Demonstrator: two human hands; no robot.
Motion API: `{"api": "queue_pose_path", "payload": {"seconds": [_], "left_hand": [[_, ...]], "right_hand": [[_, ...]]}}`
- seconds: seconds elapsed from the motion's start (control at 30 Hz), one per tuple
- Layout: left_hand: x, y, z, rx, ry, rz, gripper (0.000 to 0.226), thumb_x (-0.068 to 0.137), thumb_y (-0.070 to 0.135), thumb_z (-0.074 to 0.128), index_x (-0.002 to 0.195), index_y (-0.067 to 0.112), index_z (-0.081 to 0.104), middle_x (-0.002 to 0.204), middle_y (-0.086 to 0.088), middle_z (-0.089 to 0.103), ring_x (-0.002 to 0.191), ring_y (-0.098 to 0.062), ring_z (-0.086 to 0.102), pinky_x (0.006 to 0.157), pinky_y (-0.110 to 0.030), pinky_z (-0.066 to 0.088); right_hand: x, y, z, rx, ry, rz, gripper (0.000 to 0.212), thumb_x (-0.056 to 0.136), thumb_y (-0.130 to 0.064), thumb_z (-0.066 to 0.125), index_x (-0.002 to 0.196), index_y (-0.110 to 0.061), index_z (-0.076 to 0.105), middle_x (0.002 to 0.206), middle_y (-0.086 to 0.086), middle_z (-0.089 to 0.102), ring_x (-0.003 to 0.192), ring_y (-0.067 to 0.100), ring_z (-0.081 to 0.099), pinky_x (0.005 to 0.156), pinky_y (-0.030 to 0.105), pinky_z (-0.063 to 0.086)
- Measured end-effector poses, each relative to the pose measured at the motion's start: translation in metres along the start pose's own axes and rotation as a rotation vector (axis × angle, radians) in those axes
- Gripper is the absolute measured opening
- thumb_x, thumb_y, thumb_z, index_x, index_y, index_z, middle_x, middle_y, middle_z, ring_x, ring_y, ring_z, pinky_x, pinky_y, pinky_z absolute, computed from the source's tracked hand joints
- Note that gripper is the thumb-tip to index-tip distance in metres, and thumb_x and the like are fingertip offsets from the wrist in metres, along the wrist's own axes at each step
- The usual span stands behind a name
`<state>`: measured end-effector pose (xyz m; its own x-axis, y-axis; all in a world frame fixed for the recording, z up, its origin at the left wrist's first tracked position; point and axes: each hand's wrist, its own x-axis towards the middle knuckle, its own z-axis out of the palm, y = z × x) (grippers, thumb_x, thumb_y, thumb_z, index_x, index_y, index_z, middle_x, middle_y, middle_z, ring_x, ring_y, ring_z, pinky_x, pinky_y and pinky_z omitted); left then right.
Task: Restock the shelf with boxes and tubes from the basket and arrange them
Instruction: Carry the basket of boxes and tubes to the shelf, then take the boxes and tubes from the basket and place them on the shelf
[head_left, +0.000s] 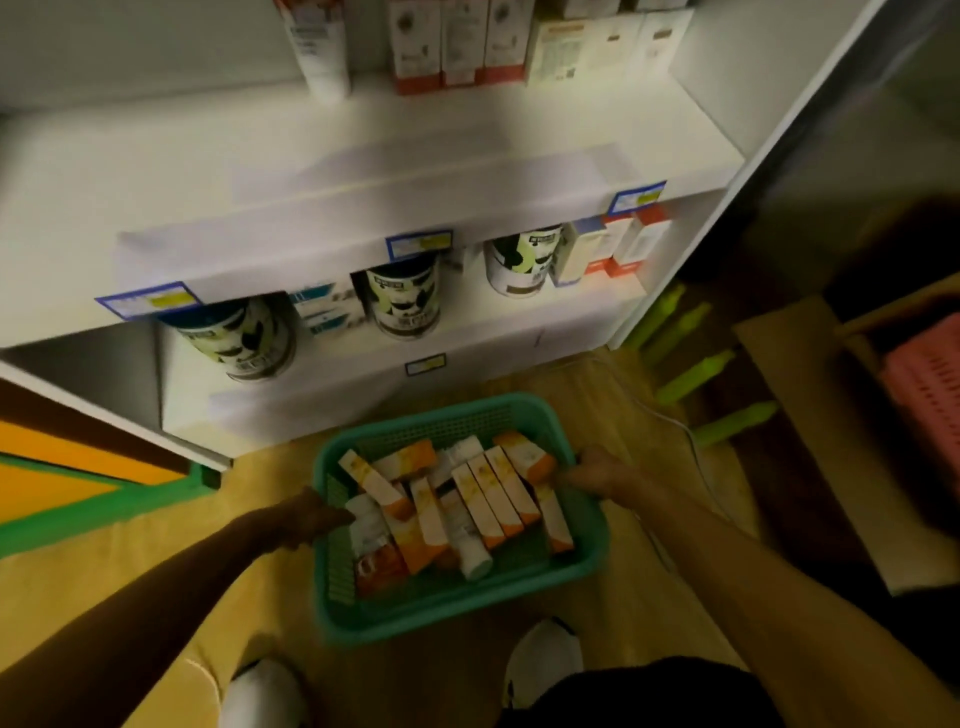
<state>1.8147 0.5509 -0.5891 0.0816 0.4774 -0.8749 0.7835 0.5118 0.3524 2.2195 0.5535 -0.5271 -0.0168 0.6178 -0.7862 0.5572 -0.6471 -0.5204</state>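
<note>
Both hands grip the basket (587, 551) between them: left hand (317, 514), right hand (592, 470), closed on its side rims.

Teal basket (582, 551): perforated plastic, matt. Inside, cardboard boxes (493, 493) with a slight sheen and 1 smooth white plastic tube (470, 551). Shelf (363, 171) boards smooth, matt white. Tins (402, 301) below, glossy printed labels. Floor (597, 608) looks like smooth wood.

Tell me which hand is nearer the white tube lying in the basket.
Left. The left hand grips the basket's left rim, closer to the white tube; the right hand holds the right rim, farther off.
</note>
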Motion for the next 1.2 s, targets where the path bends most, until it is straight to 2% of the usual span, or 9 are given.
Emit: {"api": "queue_pose_path", "payload": {"seconds": [0.23, 0.4, 0.5, 0.57, 0.7, 0.8, 0.97, 1.1, 1.2], "left_hand": [[0.011, 0.005, 0.008, -0.013, -0.001, -0.077, 0.040, 0.093, 0.049, 0.061, 0.121, 0.021, 0.053, 0.116, -0.007, 0.066, 0.104, -0.028, 0.064, 0.086, -0.042, 0.053], [0.026, -0.004, 0.020, 0.092, -0.032, -0.052, 0.040, 0.094, 0.047, 0.062, 0.122, 0.019, 0.055, 0.106, -0.004, 0.065, 0.088, -0.020, 0.062, 0.063, -0.029, 0.050], [0.028, 0.016, 0.015, 0.137, 0.050, 0.052, 0.044, 0.092, 0.029, 0.069, 0.129, 0.008, 0.057, 0.123, -0.012, 0.064, 0.109, -0.029, 0.064, 0.084, -0.036, 0.056], [0.028, 0.037, 0.006, 0.129, 0.184, 0.096, 0.060, 0.084, 0.037, 0.075, 0.132, 0.008, 0.052, 0.122, -0.008, 0.061, 0.108, -0.026, 0.065, 0.086, -0.031, 0.056], [0.030, 0.066, -0.003, 0.142, 0.386, 0.068, 0.068, 0.087, 0.046, 0.070, 0.136, 0.010, 0.039, 0.121, -0.011, 0.056, 0.082, -0.017, 0.063, 0.053, -0.023, 0.052], [0.033, 0.069, -0.002, 0.299, 0.474, 0.095, 0.067, 0.083, 0.050, 0.068, 0.136, 0.016, 0.047, 0.119, -0.008, 0.060, 0.092, -0.019, 0.067, 0.072, -0.033, 0.059], [0.044, 0.075, 0.023, 0.494, 0.482, 0.043, 0.075, 0.084, 0.064, 0.059, 0.139, 0.015, 0.049, 0.133, -0.008, 0.058, 0.114, -0.022, 0.060, 0.094, -0.032, 0.051], [0.055, 0.074, 0.047, 0.374, 0.366, -0.016, 0.083, 0.076, 0.088, 0.046, 0.111, 0.013, 0.058, 0.084, 0.002, 0.063, 0.076, -0.012, 0.064, 0.064, -0.025, 0.052], [0.060, 0.070, 0.055, 0.353, 0.380, -0.028, 0.114, 0.081, 0.075, 0.053, 0.152, -0.006, 0.016, 0.088, 0.001, 0.064, 0.075, -0.015, 0.063, 0.062, -0.027, 0.052]], "right_hand": [[0.007, 0.021, 0.011, -0.073, -0.069, 0.014, 0.026, 0.083, -0.012, 0.077, 0.100, -0.025, 0.062, 0.110, 0.005, 0.068, 0.083, 0.006, 0.063, 0.079, 0.028, 0.058], [-0.005, 0.031, 0.012, -0.023, -0.106, 0.095, 0.025, 0.087, -0.010, 0.072, 0.105, -0.018, 0.058, 0.097, 0.003, 0.064, 0.076, 0.006, 0.059, 0.051, 0.014, 0.053], [-0.014, 0.022, 0.009, 0.036, -0.113, 0.066, 0.021, 0.091, -0.018, 0.070, 0.105, -0.018, 0.055, 0.091, -0.005, 0.060, 0.072, 0.003, 0.054, 0.041, 0.010, 0.045], [-0.011, 0.013, 0.006, 0.012, -0.083, 0.020, 0.022, 0.086, -0.015, 0.074, 0.095, -0.024, 0.056, 0.104, 0.001, 0.066, 0.075, 0.002, 0.057, 0.049, 0.011, 0.047], [0.008, 0.003, 0.012, -0.142, 0.014, -0.025, 0.021, 0.081, -0.014, 0.076, 0.098, -0.017, 0.064, 0.099, 0.002, 0.068, 0.084, 0.007, 0.064, 0.067, 0.019, 0.055], [0.035, 0.004, 0.031, -0.330, 0.026, -0.025, 0.028, 0.083, -0.029, 0.072, 0.107, -0.016, 0.064, 0.102, -0.002, 0.066, 0.093, 0.018, 0.064, 0.077, 0.033, 0.056], [0.057, 0.020, 0.071, -0.433, 0.189, 0.030, 0.054, 0.090, -0.039, 0.064, 0.132, -0.012, 0.046, 0.126, 0.009, 0.058, 0.107, 0.022, 0.059, 0.078, 0.029, 0.048], [0.065, 0.035, 0.089, -0.416, 0.308, 0.037, 0.064, 0.094, -0.037, 0.060, 0.145, -0.009, 0.034, 0.140, 0.011, 0.051, 0.124, 0.025, 0.054, 0.099, 0.034, 0.046], [0.066, 0.038, 0.088, -0.381, 0.347, -0.005, 0.054, 0.094, -0.035, 0.060, 0.138, -0.011, 0.042, 0.132, 0.008, 0.056, 0.120, 0.023, 0.056, 0.096, 0.031, 0.046]]}}
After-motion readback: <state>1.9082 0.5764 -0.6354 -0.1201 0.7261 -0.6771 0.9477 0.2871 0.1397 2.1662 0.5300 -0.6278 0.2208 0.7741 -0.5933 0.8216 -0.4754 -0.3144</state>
